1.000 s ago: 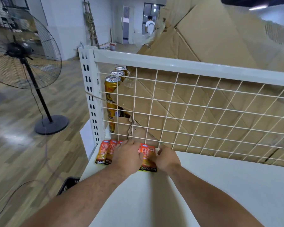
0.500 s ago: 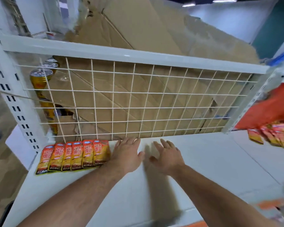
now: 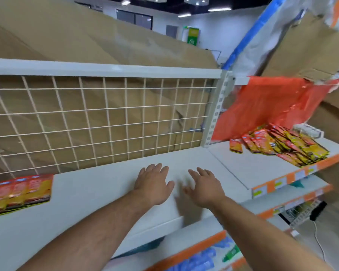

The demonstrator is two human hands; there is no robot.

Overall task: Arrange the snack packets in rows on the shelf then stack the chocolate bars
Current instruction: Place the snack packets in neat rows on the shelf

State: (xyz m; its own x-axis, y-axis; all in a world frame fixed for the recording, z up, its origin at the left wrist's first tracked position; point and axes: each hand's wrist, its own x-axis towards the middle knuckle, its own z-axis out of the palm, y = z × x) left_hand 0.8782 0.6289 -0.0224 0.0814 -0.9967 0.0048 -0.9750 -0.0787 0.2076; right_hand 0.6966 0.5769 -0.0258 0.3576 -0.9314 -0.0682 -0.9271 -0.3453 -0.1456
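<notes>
A row of orange-and-yellow snack packets (image 3: 20,193) lies flat at the far left of the white shelf (image 3: 98,194), against the wire grid back. My left hand (image 3: 153,182) and my right hand (image 3: 205,185) hover side by side over the bare middle of the shelf, palms down, fingers spread, holding nothing. A loose heap of the same packets (image 3: 278,143) lies on the neighbouring shelf section at the right, well beyond my right hand. A white box-like item (image 3: 307,131) sits behind that heap; what it is I cannot tell.
A white wire grid (image 3: 106,118) backs the shelf, with cardboard sheets (image 3: 86,42) behind it. A slotted upright post (image 3: 217,112) divides the two sections. A red plastic bag (image 3: 270,102) hangs at the right back. Lower shelves with orange price strips (image 3: 294,176) hold blue items.
My view has swung to the right. Both hands left the packet row and moved right along the shelf, fingers spread; the heap at the right has come further into view.
</notes>
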